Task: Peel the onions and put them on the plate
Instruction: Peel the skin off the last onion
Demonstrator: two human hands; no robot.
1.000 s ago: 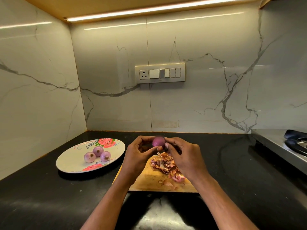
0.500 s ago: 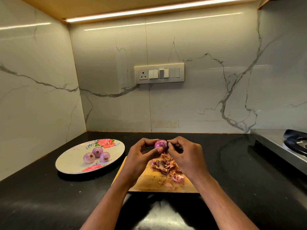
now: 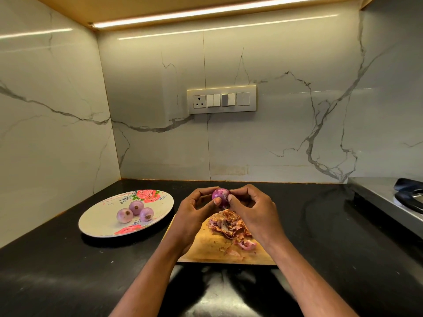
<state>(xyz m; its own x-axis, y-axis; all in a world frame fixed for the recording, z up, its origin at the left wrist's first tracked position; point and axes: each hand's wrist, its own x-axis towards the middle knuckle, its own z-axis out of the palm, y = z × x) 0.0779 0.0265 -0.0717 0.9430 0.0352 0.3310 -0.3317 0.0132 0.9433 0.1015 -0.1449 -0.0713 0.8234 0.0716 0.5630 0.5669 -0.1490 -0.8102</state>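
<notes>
The small round purple onion was held above the far end of the wooden cutting board, pinched between the left hand and the right hand; the floral oval plate lay to the left, nearer the left hand. It held three peeled pale-purple onions; a heap of dry brown skins lay on the board.

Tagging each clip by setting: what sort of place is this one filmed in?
Most likely a home kitchen. A black countertop runs into a marble-look wall corner, a gas stove sits at the right edge, and a wooden cutting board carries onion peels beside a floral plate.
</notes>
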